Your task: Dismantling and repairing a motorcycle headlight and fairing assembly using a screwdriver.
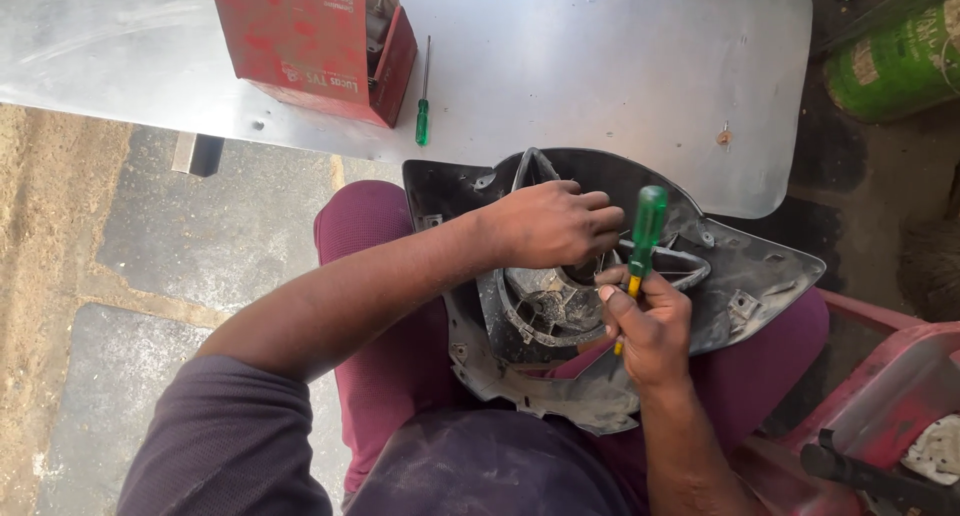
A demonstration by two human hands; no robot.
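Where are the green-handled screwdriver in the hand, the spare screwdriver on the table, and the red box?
held screwdriver [648, 216], head view, on its green handle above the right hand.
spare screwdriver [422, 122], head view, on its green handle.
red box [300, 31], head view, on its broad red side.

Left hand [555, 223] on black headlight housing [740, 266] in lap, right hand [650, 326] gripping green-handled screwdriver [645, 231]

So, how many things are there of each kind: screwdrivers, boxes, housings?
Screwdrivers: 2, one in the right hand, green handle; one on the metal table, small and green
Red cardboard box: 1
Dark plastic housing, under the left hand: 1
Total: 4
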